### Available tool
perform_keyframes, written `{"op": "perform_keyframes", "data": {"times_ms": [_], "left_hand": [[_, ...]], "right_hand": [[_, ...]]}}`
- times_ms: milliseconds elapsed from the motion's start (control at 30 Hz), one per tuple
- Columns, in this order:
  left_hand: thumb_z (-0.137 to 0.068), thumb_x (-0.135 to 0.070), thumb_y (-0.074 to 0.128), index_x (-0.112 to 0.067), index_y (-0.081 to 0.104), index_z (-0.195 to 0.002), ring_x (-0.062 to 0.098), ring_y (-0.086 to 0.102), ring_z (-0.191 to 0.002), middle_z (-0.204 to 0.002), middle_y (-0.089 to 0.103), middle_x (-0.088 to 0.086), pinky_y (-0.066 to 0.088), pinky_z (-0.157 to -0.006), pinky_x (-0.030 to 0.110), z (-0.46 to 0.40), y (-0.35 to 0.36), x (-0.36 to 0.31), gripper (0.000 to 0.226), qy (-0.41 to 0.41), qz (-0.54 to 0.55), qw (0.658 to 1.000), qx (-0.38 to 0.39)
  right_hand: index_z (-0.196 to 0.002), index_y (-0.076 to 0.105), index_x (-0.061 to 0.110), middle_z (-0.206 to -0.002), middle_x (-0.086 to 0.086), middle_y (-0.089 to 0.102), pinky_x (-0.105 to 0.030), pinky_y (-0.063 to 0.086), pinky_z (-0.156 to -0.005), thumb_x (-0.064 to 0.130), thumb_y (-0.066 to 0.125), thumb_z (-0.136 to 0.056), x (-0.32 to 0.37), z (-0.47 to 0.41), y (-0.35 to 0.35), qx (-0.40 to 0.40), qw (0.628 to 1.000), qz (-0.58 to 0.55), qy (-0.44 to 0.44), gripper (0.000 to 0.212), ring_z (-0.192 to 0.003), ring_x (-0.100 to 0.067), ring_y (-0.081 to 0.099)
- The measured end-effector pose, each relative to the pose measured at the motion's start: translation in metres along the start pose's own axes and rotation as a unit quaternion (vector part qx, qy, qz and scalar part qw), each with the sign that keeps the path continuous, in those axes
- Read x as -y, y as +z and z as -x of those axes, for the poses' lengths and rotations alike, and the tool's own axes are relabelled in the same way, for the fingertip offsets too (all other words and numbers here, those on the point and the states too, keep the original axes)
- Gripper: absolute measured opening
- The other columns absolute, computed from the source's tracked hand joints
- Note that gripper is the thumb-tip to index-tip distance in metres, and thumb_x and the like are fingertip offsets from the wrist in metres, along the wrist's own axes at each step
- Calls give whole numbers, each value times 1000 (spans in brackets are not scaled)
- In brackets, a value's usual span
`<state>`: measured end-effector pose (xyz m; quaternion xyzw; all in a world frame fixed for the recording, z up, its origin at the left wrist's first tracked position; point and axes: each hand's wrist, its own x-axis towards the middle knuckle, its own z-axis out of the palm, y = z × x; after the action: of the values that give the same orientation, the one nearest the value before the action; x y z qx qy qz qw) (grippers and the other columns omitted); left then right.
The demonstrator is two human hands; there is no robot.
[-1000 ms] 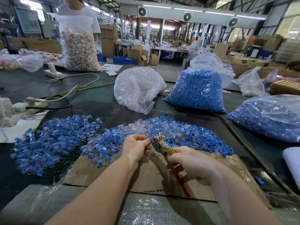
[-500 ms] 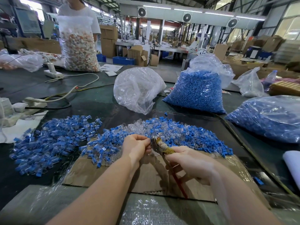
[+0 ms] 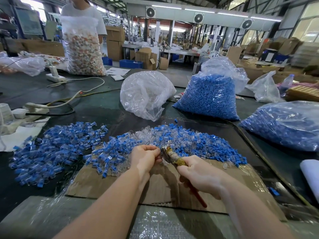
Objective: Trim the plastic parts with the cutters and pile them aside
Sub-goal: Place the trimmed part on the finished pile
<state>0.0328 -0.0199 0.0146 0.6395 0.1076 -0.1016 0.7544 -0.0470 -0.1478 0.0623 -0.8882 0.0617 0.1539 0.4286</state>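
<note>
As cutters (image 3: 170, 155) bite, no writing reads.

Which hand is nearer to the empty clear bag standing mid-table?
Left. The left hand sits almost straight below the empty clear bag; the right hand, gripping the cutters, lies lower and further to the right.

Hands (image 3: 172, 163) at cutters (image 3: 174, 156), blue parts (image 3: 110, 152).

Cardboard sheet (image 3: 107, 180) laid on table (image 3: 96, 107), parts heap (image 3: 186, 142) at its far edge. Second pile (image 3: 50, 150) set to the left; filled bags (image 3: 210, 99) stood behind & right.
</note>
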Motion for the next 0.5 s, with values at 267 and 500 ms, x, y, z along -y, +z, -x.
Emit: {"op": "perform_keyframes", "data": {"times_ms": [267,500], "left_hand": [[-89,-4,58,-6,60,-89,13,60,-51,-75,64,12,52,-46,23,-3,-1,0,3,-3,22,1000,-15],[-88,-3,59,-4,62,-91,13,59,-50,-70,63,11,49,-44,23,-3,-6,0,4,-5,10,1000,-15]], "right_hand": [[-94,66,22,-69,6,68,-31,50,-65,21,61,-86,-12,-4,8,-42,988,-148,-1,10,-60,-9,62],[-92,62,7,-68,-1,61,-24,44,-57,14,52,-92,-15,-2,8,-41,994,-97,-16,12,-56,-9,56]]}}
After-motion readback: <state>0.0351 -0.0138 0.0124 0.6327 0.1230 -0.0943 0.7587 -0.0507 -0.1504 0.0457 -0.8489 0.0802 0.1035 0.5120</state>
